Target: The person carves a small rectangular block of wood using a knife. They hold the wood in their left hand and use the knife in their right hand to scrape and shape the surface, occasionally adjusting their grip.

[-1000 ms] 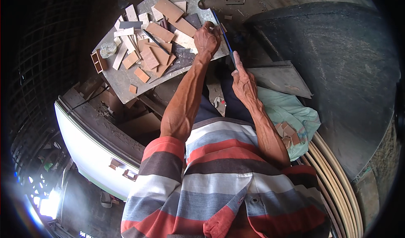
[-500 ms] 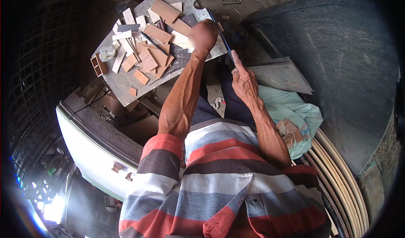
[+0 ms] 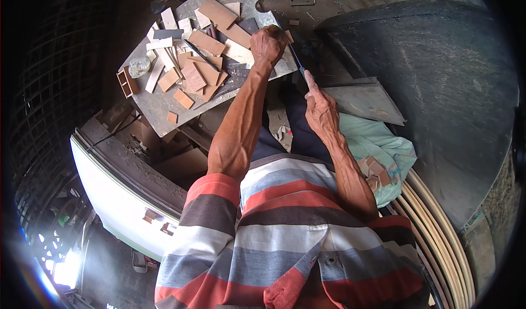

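Dim lattice (image 3: 55, 89) at left, bright light (image 3: 67, 268) below, littered floor (image 3: 301, 12), dark panel (image 3: 433, 89) right

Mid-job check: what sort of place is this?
Probably a woodworking shop: flat wooden pieces lie scattered on a debris-strewn worktable, the right hand holds a slim blue tool, and long wooden strips lie at lower right.

Under L fingers (image 3: 272, 33): hidden by the fist, can't ID. Blue tool's (image 3: 297, 60) grip end is covered by R fingers (image 3: 311, 82), exact type unclear. Counter (image 3: 155, 111) cut off at top edge, wood strips (image 3: 441, 236) at btm.
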{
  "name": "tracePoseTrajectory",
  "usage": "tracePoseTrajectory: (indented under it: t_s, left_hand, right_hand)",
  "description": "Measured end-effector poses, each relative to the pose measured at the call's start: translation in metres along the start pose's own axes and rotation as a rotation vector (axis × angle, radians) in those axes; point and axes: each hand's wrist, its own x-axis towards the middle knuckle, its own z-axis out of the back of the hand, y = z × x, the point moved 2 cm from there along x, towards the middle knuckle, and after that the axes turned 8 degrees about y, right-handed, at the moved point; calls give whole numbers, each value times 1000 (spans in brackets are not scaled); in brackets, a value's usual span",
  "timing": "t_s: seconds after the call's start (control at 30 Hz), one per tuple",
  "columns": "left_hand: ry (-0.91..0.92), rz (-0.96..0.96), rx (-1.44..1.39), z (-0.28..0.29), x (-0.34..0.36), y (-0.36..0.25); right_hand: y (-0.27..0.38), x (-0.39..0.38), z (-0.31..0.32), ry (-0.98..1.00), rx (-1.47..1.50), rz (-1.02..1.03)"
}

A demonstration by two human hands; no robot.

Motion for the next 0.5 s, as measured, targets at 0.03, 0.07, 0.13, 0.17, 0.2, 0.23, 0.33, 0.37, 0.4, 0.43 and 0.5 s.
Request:
tracePoseTrajectory:
  t_s: [0.03, 0.07, 0.13, 0.17, 0.2, 0.23, 0.33, 0.37, 0.4, 0.43, 0.5]
  left_hand:
    - [13, 1, 9, 1, 1, 0]
    - [25, 2, 17, 1, 1, 0]
    - [32, -6, 17, 2, 3, 0]
    - [36, -9, 17, 2, 3, 0]
    - [39, -6, 18, 2, 4, 0]
    - [42, -2, 19, 2, 4, 0]
    - [62, 10, 7, 4, 4, -3]
    - [68, 14, 2, 4, 4, -2]
    - [59, 12, 1, 4, 4, -2]
    - [50, 9, -1, 3, 3, -2]
    - [51, 2, -4, 3, 3, -2]
  right_hand:
    - [2, -1, 1, -2, -25, 5]
    - [4, -1, 2, -6, -51, 10]
    - [6, -1, 2, -10, -93, 10]
    - [6, -1, 2, -10, -108, 6]
    - [6, -1, 1, -11, -123, 2]
    - [6, 0, 0, -16, -121, -5]
    - [8, 1, -5, -25, -114, -25]
    - [10, 2, -6, -21, -110, -26]
    - [11, 1, -6, -17, -107, -27]
    - [12, 1, -5, -17, -95, -12]
    - [16, 0, -1, -18, -73, 16]
